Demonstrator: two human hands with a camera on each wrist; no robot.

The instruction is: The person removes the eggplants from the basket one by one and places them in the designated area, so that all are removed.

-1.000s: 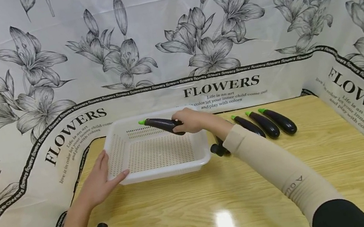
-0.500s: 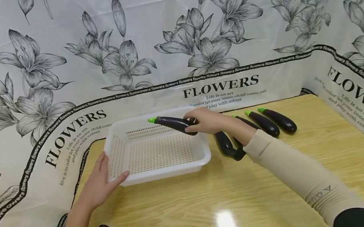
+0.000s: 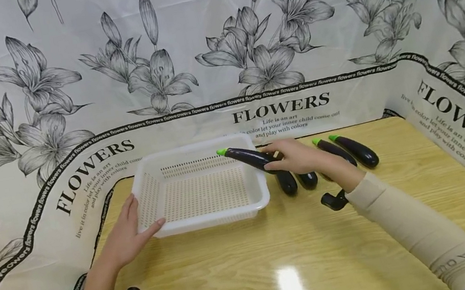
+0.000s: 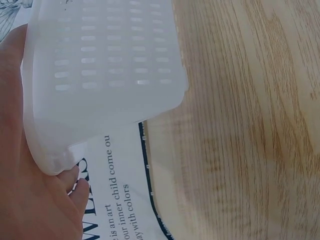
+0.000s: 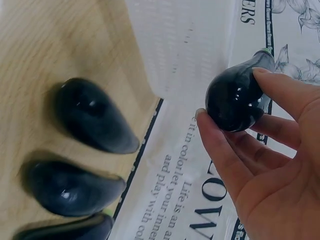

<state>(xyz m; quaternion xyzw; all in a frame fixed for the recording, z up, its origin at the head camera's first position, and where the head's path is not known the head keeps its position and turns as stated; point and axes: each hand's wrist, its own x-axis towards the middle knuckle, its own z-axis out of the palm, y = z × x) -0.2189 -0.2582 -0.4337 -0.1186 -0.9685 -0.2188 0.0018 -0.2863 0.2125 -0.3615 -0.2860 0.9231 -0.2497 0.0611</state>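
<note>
My right hand [image 3: 297, 157] pinches a dark purple eggplant [image 3: 244, 157] with a green stem end, between thumb and fingers. The eggplant is tilted, its stem end over the right side of a white perforated plastic basket [image 3: 208, 220]. In the right wrist view the rounded end of the held eggplant [image 5: 232, 100] faces the camera. My left hand [image 3: 121, 242] grips the basket's left front corner, thumb on the rim; in the left wrist view its fingertips [image 4: 80, 192] show below the rim. No eggplant shows inside the basket.
Right of the basket, several more eggplants lie on the wooden table [image 3: 218, 277], among them one close to the basket [image 3: 287, 184] and another furthest right [image 3: 357, 151]. A floral cloth [image 3: 192, 126] hangs behind and at both sides.
My right hand has moved right with the eggplant, from over the basket's middle to its right edge, partly above the eggplants on the table. My left hand has stayed on the basket.
</note>
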